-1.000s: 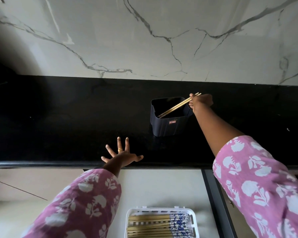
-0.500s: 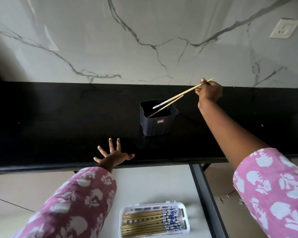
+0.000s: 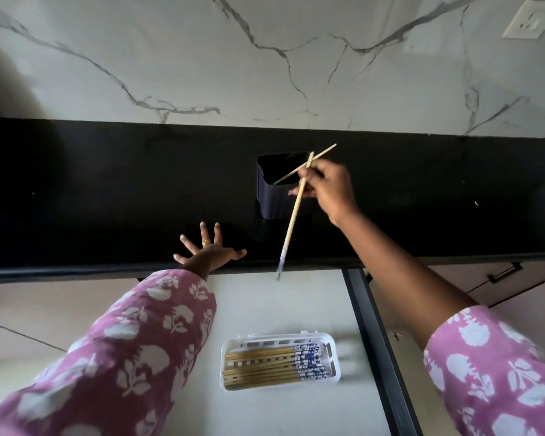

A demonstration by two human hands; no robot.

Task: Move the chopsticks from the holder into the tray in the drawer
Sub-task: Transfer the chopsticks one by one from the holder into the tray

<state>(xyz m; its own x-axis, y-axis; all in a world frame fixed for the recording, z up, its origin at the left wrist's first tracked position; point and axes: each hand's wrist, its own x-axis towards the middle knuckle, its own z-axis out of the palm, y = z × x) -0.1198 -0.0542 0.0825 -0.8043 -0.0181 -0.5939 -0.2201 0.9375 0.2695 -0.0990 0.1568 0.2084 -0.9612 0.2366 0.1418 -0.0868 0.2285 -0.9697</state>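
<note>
My right hand (image 3: 329,187) grips two wooden chopsticks (image 3: 291,218) in front of the dark holder (image 3: 272,196) on the black counter. One chopstick hangs down with its blue-patterned tip over the counter's front edge. The other crosses it and points up to the right. The holder's inside looks dark, and I see nothing in it. A white tray (image 3: 334,360) lies in the open drawer below, with several chopsticks side by side, blue ends to the right. My left hand (image 3: 208,251) rests flat on the counter edge, fingers spread.
The black counter (image 3: 107,190) runs across below a marbled white wall with a socket (image 3: 527,18) at the top right. The drawer's dark side rail (image 3: 378,347) runs down to the right of the tray. A cabinet handle (image 3: 504,273) shows at right.
My right hand has lifted the two chopsticks out of the holder and drawn them toward me. One has swung tip-down. My left hand stayed on the counter.
</note>
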